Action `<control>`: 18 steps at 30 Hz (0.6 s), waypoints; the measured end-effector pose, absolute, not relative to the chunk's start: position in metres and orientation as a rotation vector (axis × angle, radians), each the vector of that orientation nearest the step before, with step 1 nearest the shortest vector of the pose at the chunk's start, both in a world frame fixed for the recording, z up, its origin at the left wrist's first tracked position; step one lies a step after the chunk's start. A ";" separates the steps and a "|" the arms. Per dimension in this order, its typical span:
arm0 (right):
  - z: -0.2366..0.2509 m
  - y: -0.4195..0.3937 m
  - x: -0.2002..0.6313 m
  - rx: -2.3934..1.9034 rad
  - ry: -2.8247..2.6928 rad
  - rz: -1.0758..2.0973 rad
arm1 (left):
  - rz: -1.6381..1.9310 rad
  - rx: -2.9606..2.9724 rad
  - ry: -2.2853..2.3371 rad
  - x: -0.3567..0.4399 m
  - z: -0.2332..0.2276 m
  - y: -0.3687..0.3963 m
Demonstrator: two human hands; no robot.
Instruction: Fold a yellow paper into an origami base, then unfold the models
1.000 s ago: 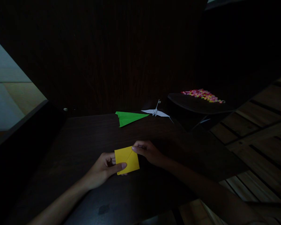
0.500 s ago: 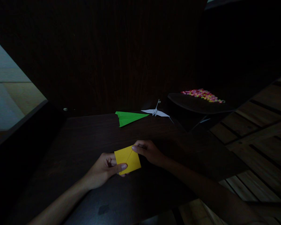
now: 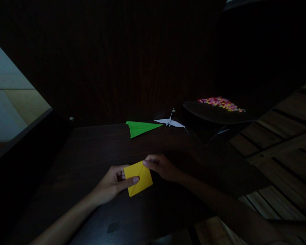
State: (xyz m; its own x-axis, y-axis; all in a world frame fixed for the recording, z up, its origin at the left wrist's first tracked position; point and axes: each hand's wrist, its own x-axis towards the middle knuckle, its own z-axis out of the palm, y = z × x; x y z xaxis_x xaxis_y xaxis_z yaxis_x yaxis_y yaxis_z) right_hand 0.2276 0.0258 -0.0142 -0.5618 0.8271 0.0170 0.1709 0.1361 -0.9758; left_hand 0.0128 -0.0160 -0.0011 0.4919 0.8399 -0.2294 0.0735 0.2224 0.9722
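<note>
A: What does the head view show at the middle of the desk (image 3: 91,160)?

B: A folded yellow paper (image 3: 138,177), squarish with a diagonal crease, held just above the dark wooden surface, near its front half.

A: Who has it?

B: Both hands. The left hand (image 3: 112,183) comes in from the lower left; its grip is closed on the paper's left edge, thumb lying across the front face, the other fingers curled behind.

A: And the other?

B: The right hand (image 3: 162,166) reaches in from the lower right. Its grip is pinched shut on the paper's upper right corner, fingertips pressed at the top of the crease.

A: Is the paper flat on the desk?

B: I cannot tell in this dim light; its lower corner points down toward the surface, the sheet slightly tilted.

A: Anything farther back?

B: A green paper plane (image 3: 141,128) lies at the far edge of the desk, nose pointing right. Just beside it, to the right, stands a white paper crane (image 3: 170,121), wings spread. Well to the right, on a dark raised surface, lies a heap of small pink and yellow pieces (image 3: 220,103).

A: And off the desk?

B: Slatted wooden boards (image 3: 283,143) on the right, a pale floor (image 3: 7,102) on the left.
</note>
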 end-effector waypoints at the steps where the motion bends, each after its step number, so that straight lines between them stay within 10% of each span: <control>1: -0.014 0.025 0.227 -0.940 -1.850 1.471 | 0.652 1.266 0.949 0.013 -0.001 -0.016; 18: -0.013 0.018 0.225 -0.877 -2.023 1.447 | 0.644 1.363 1.024 0.015 0.001 -0.014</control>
